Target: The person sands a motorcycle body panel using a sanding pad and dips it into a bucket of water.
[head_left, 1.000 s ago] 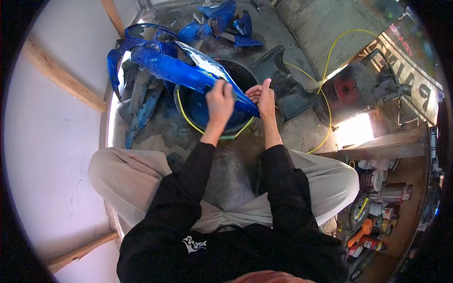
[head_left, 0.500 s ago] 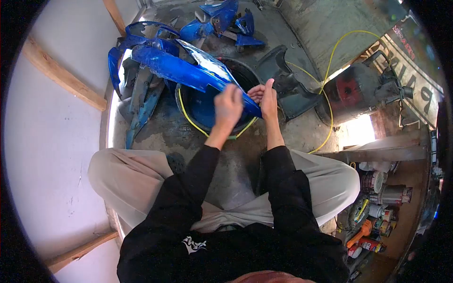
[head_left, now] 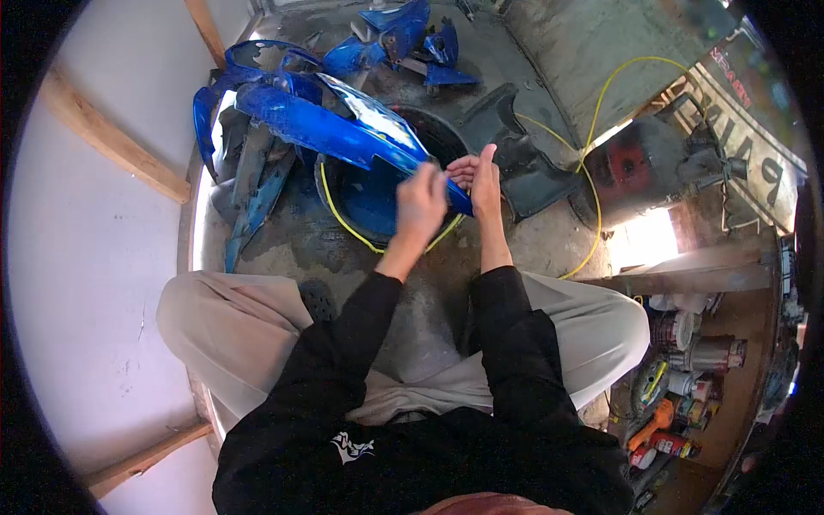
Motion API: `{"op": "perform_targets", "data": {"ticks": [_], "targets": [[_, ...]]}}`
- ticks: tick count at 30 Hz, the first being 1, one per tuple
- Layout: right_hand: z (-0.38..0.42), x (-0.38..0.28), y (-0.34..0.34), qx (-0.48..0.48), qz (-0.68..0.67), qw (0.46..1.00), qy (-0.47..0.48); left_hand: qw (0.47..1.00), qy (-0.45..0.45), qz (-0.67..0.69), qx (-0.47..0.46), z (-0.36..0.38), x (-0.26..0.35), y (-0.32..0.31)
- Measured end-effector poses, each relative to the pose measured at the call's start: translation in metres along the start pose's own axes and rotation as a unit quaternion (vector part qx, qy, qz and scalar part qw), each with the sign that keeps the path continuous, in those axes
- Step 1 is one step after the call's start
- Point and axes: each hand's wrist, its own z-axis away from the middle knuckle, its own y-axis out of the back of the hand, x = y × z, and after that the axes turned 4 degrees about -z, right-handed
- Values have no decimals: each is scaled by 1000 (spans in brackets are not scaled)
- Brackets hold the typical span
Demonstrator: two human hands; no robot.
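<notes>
A long glossy blue plastic fairing panel (head_left: pixel 300 123) lies slantwise across a dark bucket (head_left: pixel 356 232) with a yellow handle; its narrow tip points towards me. My left hand (head_left: pixel 421 199) is closed over the panel near that tip and slightly blurred. Anything inside its fingers is hidden. At the tip's right side, my right hand (head_left: pixel 486 187) steadies the panel with fingers curled against it and thumb raised. Part of the tip is covered by both hands.
More blue fairing pieces (head_left: pixel 390 43) lie on the floor beyond the bucket. Dark plastic parts (head_left: pixel 528 163) rest right of it, beside a black-and-red tank (head_left: pixel 631 167) and a yellow hose (head_left: pixel 598 206). Cans and an orange tool (head_left: pixel 652 425) fill a shelf at lower right.
My left hand has shifted slightly right along the panel, towards its tip. My right hand keeps its place on the panel. The whole view has moved a little.
</notes>
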Motion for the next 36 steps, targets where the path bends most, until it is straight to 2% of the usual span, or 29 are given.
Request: {"op": "perform_targets", "data": {"ticks": [3, 6, 9, 11, 13, 17, 18, 20, 21, 22, 25, 27, 29, 31, 34, 36], "targets": [[5, -7, -4, -1, 8, 1000, 5, 992, 17, -93, 89, -40, -21, 33], [2, -5, -5, -2, 7, 1000, 1, 991, 33, -57, 117, -60, -43, 48], [2, -6, -5, 2, 7, 1000, -4, 992, 9, -98, 74, -37, -19, 25], [2, -4, -7, 1, 6, 1000, -5, 997, 12, -76, -19, -3, 6, 0], [0, -3, -6, 12, -28, 999, 22, 996, -73, -37, -39, 26, 16, -25], [-1, 3, 2, 17, -10, 1000, 2, 998, -57, 0, -17, 9, 8, -13], [0, 1, 2, 7, -13, 1000, -6, 999, -20, -29, -18, -4, 5, -1], [3, -4, -1, 8, -15, 1000, -3, 995, -23, -69, 62, -34, -11, 18], [4, -5, -2, 4, -15, 1000, -1, 991, -6, -118, 62, -49, -23, 30], [4, -6, -2, 2, -14, 1000, 3, 988, -11, -120, 101, -61, -28, 40], [3, -6, -3, 0, -1, 1000, 8, 991, -7, -101, 92, -72, -31, 48], [2, -6, -4, -1, -14, 1000, -1, 992, 37, -122, 13, -50, -9, 33], [1, -4, -3, 0, -22, 1000, -11, 997, -14, -75, -32, -11, 14, 3], [0, -3, -4, 4, -34, 999, 31, 995, -80, -41, -47, 26, 12, -34], [-1, -4, 3, 17, -30, 999, 8, 996, -77, 33, -32, 16, 10, -23], [4, -5, 1, 10, -26, 1000, -6, 1000, -2, -28, -9, -7, 4, 2]]}}
